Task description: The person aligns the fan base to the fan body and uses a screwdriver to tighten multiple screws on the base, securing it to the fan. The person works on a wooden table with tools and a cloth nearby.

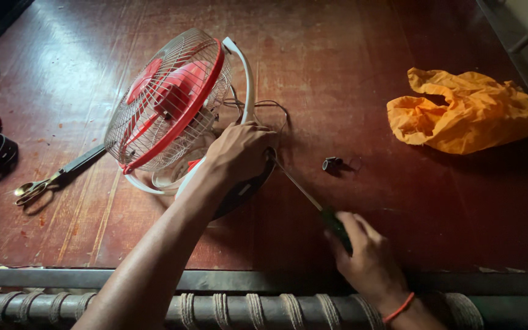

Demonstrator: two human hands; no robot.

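Right hand [366, 260] nearest the camera, clenched on the dark green handle of a screwdriver [319, 206] — shaft angled up-left, tip at the fan base. Left hand [239, 150] curled palm-down on the rear of the small fan [169, 101], gripping it. Fan: red blades, white wire grille, white frame — lying tilted on the reddish wooden surface [349, 61]. Small dark part [331, 163] lies just right of it.

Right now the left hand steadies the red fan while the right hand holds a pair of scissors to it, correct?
Not quite. In the head view the right hand holds a screwdriver, not scissors; the scissors lie untouched left of the red fan. The left hand does steady it.
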